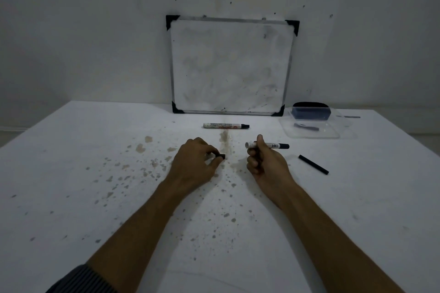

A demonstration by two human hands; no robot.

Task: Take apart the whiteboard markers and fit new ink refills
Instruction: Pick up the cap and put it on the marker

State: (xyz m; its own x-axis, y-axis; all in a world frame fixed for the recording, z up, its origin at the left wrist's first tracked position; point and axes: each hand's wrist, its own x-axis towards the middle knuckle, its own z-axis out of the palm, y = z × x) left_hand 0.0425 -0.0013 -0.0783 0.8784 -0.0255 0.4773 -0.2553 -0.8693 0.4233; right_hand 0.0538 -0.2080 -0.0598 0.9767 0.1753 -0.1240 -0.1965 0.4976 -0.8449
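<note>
My right hand [262, 160] grips a white whiteboard marker [273, 145] near its open left end; the black tip end points right. My left hand [195, 161] pinches a small black end cap [221, 156] between thumb and fingers, just above the table. A black ink refill stick [313, 164] lies on the table to the right of my right hand. A second white marker [226, 125] with a black cap lies farther back, in front of the whiteboard.
A smudged whiteboard [231, 66] leans against the wall at the back. A clear plastic tray [312, 132] at the back right holds a dark eraser [311, 111] and another black stick [306, 126]. The white table [95, 197] is speckled with brown stains.
</note>
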